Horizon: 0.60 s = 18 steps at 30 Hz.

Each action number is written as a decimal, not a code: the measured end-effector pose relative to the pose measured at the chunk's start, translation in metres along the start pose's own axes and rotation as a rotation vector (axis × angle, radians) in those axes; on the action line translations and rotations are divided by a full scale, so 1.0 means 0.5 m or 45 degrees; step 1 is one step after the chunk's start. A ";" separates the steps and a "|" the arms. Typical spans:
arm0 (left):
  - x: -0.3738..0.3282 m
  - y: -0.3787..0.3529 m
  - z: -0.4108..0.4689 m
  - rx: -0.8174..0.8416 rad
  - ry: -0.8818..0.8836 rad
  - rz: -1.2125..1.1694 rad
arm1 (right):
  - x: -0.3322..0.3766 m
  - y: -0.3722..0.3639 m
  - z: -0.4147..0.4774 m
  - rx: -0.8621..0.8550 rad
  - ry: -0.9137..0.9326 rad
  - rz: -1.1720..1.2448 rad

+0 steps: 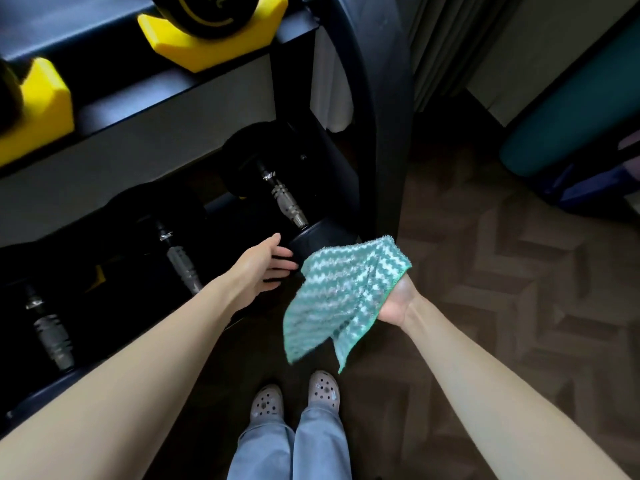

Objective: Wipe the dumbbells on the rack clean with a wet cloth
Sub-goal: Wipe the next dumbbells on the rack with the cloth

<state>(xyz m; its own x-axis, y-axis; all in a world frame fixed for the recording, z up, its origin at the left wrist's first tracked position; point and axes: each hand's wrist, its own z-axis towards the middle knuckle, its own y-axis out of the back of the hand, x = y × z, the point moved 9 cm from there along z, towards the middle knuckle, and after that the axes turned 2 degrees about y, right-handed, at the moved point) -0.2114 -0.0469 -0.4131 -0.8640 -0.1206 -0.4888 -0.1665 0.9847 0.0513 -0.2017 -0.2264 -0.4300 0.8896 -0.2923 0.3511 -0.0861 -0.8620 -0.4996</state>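
A black dumbbell [277, 188] with a steel handle lies on the lower shelf of the dark rack [298, 32], at its right end. My left hand [263, 268] reaches to its near head with straight fingers touching the head's left side. My right hand [398, 303] holds a green and white zigzag cloth [343, 296] spread over its palm, just right of that same head; the fingers are hidden under the cloth. Two more black dumbbells [176, 251] [48, 327] lie further left on the shelf.
Yellow cradles [211, 39] [38, 105] hold dumbbells on the upper shelf. A curved black rack leg [381, 116] stands right of the shelf. A teal roll [571, 126] and curtains [446, 46] are at the right. My feet [294, 396] stand on herringbone floor.
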 end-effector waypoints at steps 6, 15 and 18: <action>0.005 -0.023 -0.016 0.297 -0.036 0.127 | 0.015 -0.052 -0.007 0.061 0.102 0.322; 0.022 0.001 -0.078 0.475 0.099 0.175 | 0.019 -0.098 -0.005 0.090 0.172 0.369; 0.004 0.068 -0.071 0.241 -0.079 0.047 | 0.003 -0.119 -0.009 0.126 0.165 0.345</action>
<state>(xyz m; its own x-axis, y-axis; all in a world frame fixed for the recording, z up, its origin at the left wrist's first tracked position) -0.2357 -0.0181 -0.3816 -0.8361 -0.0818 -0.5424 -0.0379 0.9951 -0.0916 -0.1974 -0.1774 -0.3959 0.7750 -0.5615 0.2899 -0.2622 -0.7032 -0.6609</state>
